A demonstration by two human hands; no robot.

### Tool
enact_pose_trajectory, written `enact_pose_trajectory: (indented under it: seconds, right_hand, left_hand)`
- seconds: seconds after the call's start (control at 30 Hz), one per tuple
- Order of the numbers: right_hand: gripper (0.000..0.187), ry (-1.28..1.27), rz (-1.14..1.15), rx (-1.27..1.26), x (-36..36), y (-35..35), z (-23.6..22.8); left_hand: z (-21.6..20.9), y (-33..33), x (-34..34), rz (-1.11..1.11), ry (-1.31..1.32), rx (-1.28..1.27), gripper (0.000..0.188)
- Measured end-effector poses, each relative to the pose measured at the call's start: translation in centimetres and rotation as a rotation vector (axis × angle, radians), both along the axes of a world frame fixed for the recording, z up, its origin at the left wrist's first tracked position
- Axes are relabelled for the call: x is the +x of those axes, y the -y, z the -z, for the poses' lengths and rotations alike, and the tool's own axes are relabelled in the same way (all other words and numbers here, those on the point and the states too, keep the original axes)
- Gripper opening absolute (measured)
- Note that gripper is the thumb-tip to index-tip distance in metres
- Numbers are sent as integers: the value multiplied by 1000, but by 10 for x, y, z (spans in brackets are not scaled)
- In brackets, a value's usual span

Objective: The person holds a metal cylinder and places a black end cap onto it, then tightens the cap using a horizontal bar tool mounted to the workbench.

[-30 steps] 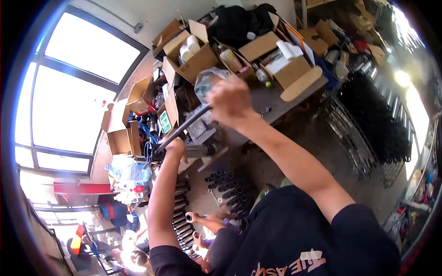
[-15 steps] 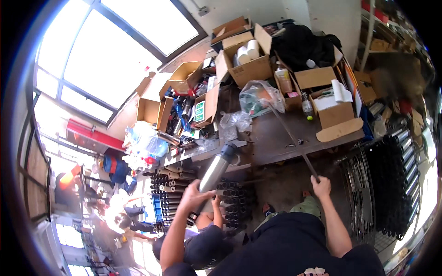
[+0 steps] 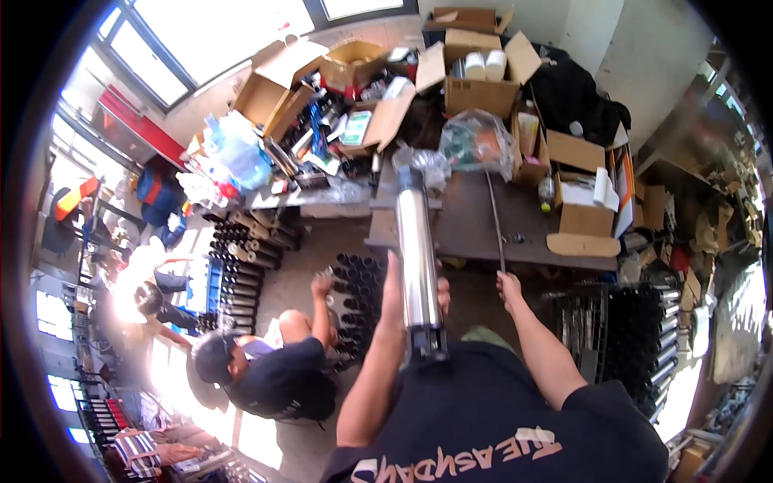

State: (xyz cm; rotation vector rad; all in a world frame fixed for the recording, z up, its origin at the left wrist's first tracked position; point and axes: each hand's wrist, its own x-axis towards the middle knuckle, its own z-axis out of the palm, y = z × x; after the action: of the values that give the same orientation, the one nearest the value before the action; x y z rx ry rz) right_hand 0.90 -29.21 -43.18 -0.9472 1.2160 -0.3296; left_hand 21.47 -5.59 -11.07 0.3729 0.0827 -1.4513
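My left hand (image 3: pixel 391 302) is wrapped round a shiny metal cylinder (image 3: pixel 416 253), with its thumb on the left side and fingertips showing on the right. The cylinder points away from me, with a dark cap at its far end and a black notched fitting at its near end, close to my shirt. My right hand (image 3: pixel 510 291) is closed on the near end of a long thin metal rod (image 3: pixel 495 217). The rod extends over the dark tabletop (image 3: pixel 463 229), its far end by a clear plastic bag (image 3: pixel 477 149).
Open cardboard boxes (image 3: pixel 481 95) and loose parts crowd the bench's back. A crouching co-worker (image 3: pixel 274 366) is on my left, beside rows of black tubes (image 3: pixel 354 298). More black and silver tubes (image 3: pixel 644 338) fill a wire rack on my right. Other people are farther left.
The cylinder has come right and closer to my middle, turning from slanted to nearly straight ahead. The rod has swung straighter too. My view has shifted, showing more of the crouching co-worker.
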Motion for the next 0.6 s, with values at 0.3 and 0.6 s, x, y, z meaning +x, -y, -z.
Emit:
enact_pose_trajectory:
  seconds: [0.3, 0.6]
  right_hand:
    - [58, -394, -63, -268, -115, -70, 61]
    - [62, -848, -371, -211, -204, -111, 41]
  left_hand:
    - [-67, 11, 25, -131, 546, 317, 83]
    - [-72, 22, 31, -127, 477, 111, 85]
